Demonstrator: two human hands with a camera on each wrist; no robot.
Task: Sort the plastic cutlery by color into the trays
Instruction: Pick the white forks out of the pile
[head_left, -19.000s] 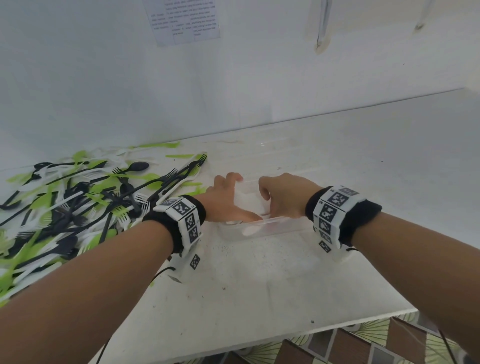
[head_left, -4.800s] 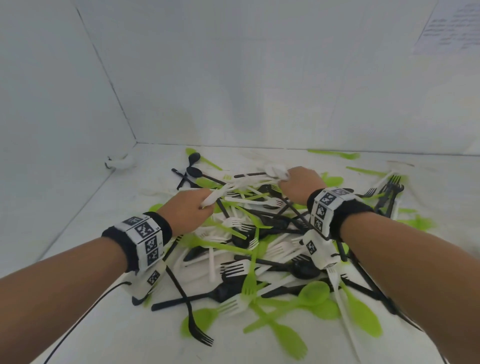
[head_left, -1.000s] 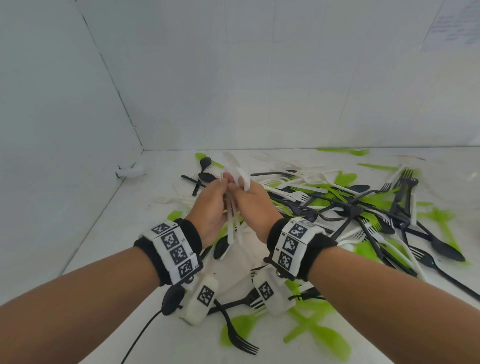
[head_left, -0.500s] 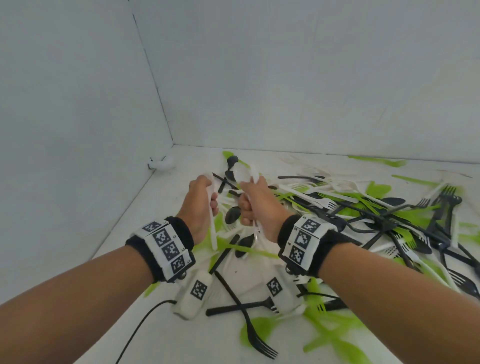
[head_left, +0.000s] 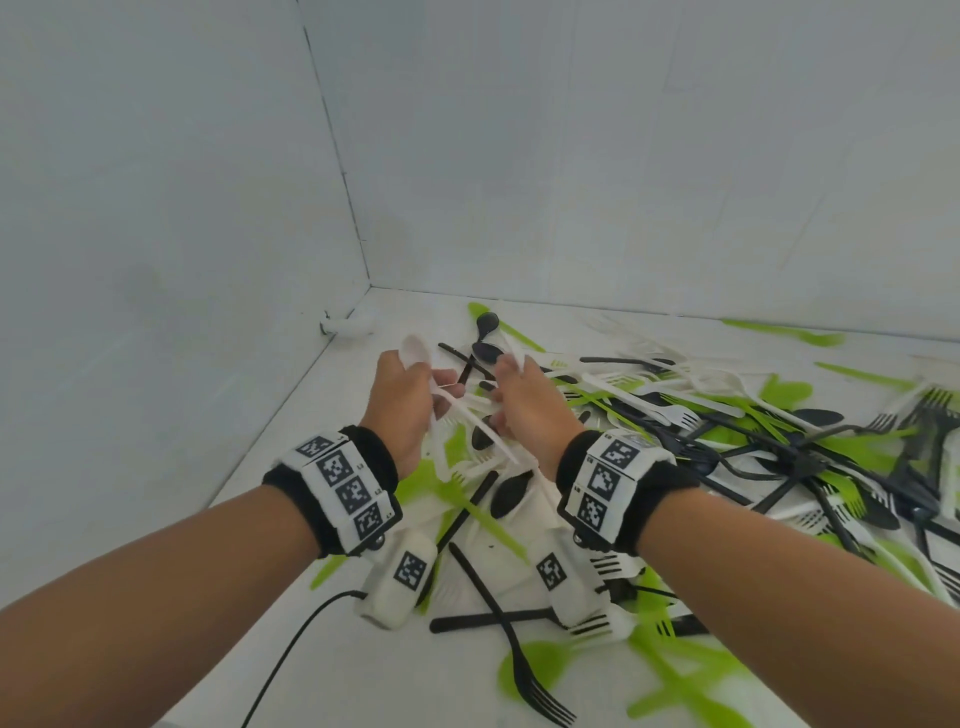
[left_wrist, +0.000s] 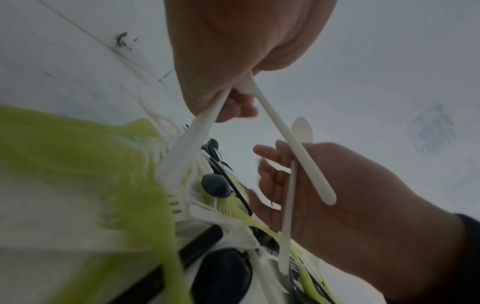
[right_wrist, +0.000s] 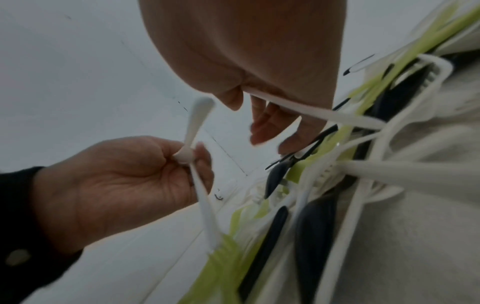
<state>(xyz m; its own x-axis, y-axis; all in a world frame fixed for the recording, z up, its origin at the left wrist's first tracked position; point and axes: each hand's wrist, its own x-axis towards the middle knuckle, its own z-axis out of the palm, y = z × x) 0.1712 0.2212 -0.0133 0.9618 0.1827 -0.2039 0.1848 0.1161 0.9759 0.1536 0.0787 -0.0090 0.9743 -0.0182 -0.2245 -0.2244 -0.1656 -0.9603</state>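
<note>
Head view, lower frame to centre: mixed pile (head_left: 675, 457) of light, springy, slippery cutlery litters the surface (head_left: 322, 675), while left hand (head_left: 405, 410) and right hand (head_left: 524, 410) each pinch white spoons (head_left: 415, 351) mid-handle, likely the best grip.

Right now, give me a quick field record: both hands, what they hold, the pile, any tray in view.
left hand: grips white cutlery, spoon bowl sticking up
right hand: grips a white spoon by its handle
pile: mixed black, white and green pieces on the white table
tray: none in view
sorted so far: cannot tell
</note>
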